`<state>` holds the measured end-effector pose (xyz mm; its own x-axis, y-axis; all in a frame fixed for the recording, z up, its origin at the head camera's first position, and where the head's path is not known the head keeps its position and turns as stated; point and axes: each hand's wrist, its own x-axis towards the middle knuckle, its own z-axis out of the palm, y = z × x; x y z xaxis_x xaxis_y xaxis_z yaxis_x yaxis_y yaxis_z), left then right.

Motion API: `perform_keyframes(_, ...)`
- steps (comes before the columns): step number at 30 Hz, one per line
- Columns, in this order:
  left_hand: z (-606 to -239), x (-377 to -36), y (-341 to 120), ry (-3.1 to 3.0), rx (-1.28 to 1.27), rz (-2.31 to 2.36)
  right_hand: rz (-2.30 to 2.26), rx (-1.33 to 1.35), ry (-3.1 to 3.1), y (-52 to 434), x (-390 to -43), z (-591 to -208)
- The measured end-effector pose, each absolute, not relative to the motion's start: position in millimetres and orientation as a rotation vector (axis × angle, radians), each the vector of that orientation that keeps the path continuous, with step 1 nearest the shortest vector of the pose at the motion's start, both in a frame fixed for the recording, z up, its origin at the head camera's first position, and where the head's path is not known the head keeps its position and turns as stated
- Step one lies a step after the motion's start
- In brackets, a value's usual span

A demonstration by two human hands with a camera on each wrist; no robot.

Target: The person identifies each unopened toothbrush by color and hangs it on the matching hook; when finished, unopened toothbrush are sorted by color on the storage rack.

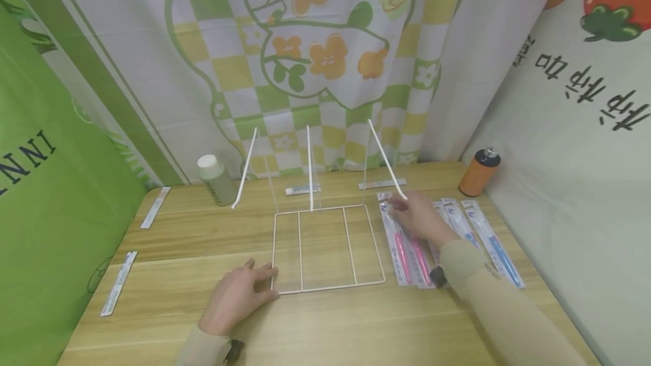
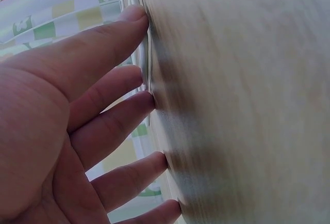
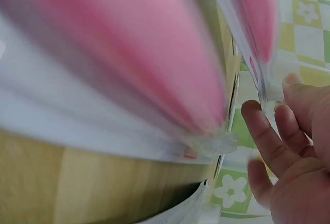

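- The left hand (image 1: 238, 297) lay flat with straight fingers at the 8 o'clock corner of the white wire-framed clear divider rack (image 1: 328, 247) on the wooden table (image 1: 193, 236).
- The right hand (image 1: 419, 218), at the rack's 2 o'clock, pinched the top end of a pink packaged toothbrush (image 1: 398, 250).
- Blue packaged toothbrushes (image 1: 495, 244) lay at 3 o'clock.

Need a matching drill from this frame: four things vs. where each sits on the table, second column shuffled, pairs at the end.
Things:
1. orange bottle
2. white-capped bottle
3. left hand
4. right hand

Places:
A. at the wire rack's near left corner
B. far right, by the wall
C. on the pink toothbrush packs
D. far left of the rack

Pairs: 1-B, 2-D, 3-A, 4-C
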<state>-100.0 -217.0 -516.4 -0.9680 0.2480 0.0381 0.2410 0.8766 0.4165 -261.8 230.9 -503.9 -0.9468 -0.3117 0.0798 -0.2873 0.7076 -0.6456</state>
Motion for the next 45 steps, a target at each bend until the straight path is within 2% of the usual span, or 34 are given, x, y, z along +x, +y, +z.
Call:
perform_keyframes(18, -516.7, -99.1, -217.3, 3.040, 0.396, 0.675, -1.254, -0.477, 2.842, 225.5, -253.6, -491.6)
perform_keyframes(24, -516.5, -98.6, -217.3, 3.042, 0.396, 0.675, -1.378, -0.646, 2.886, 211.5, -239.7, -473.1)
perform_keyframes(33, -517.5, -99.2, -217.6, 3.042, 0.388, 0.658, -1.705, -1.100, 2.898, 175.1, -212.4, -446.4)
perform_keyframes(38, -517.1, -99.0, -217.0, 3.038, 0.380, 0.658, -1.926, -1.176, 2.702, 161.1, -198.6, -434.5)
perform_keyframes(45, -517.7, -98.9, -216.5, 3.041, 0.378, 0.668, -1.998, -1.314, 2.605, 145.0, -178.5, -415.6)
